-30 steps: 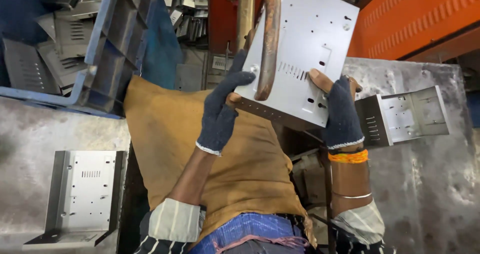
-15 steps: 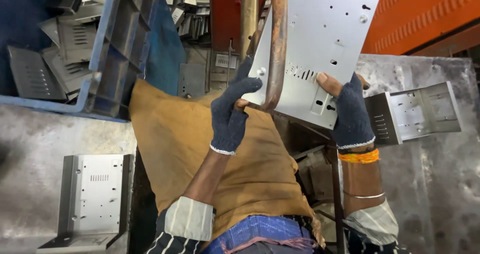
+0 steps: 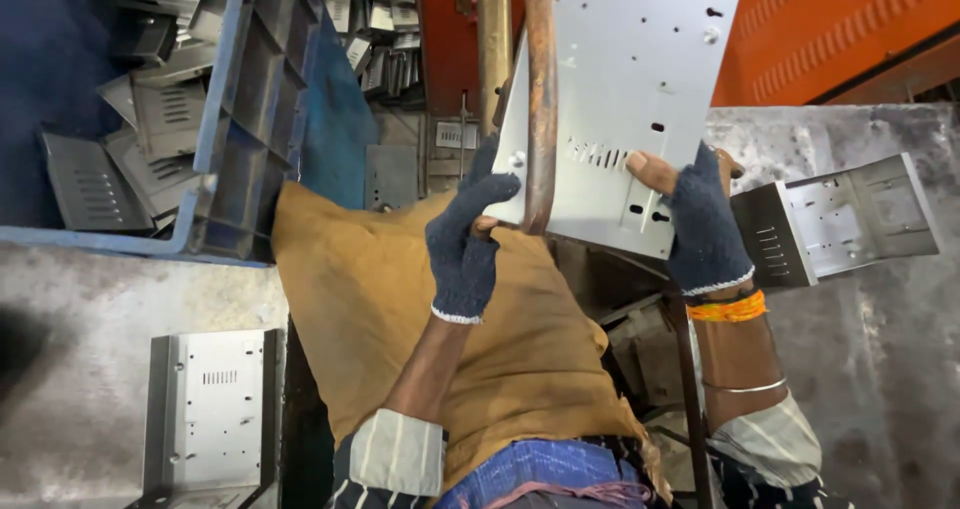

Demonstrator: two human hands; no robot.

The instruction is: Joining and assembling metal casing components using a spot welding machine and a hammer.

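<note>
A pale grey sheet-metal panel [image 3: 630,89] with punched holes and a row of slots is held up in front of me. My left hand [image 3: 467,239], in a dark knit glove, grips its lower left edge. My right hand [image 3: 700,219], also gloved with the thumb tip bare, holds its lower right edge. A rusty curved metal bar [image 3: 540,99] runs down across the front of the panel. A brown cloth [image 3: 450,349] covers my lap below both hands.
A blue plastic crate [image 3: 240,119] of grey metal parts stands at the upper left. One bent metal bracket [image 3: 205,409] lies on the grey floor at lower left, another [image 3: 840,219] at right. An orange machine body [image 3: 850,29] fills the upper right.
Both hands have lifted the panel upward and slightly right, away from my lap. The grips are unchanged.
</note>
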